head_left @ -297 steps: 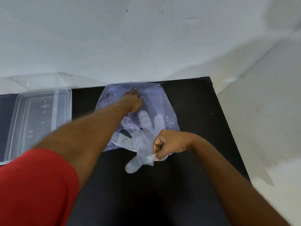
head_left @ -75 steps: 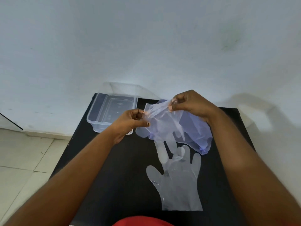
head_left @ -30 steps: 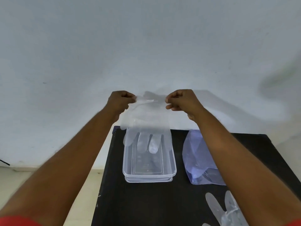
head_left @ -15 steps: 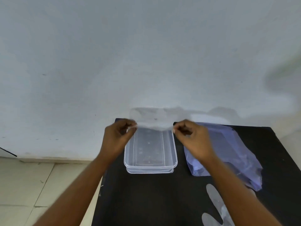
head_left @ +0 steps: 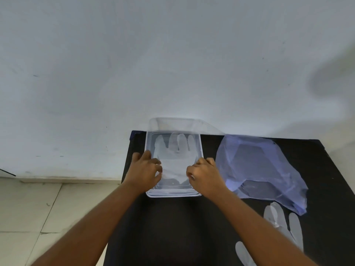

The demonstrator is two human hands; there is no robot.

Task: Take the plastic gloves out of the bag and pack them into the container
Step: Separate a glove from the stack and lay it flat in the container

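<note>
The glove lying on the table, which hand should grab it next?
Probably the right hand. The loose glove lies on the table's right side, beyond the bag. The left hand is at the container's far side.

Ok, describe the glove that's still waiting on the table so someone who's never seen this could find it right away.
Start at the black table and go to its near right corner, below the crumpled bluish bag. The loose glove lies flat there, fingers pointing away. Unlike the glove in the container, it sits on the bare tabletop, untouched by either hand.
</note>
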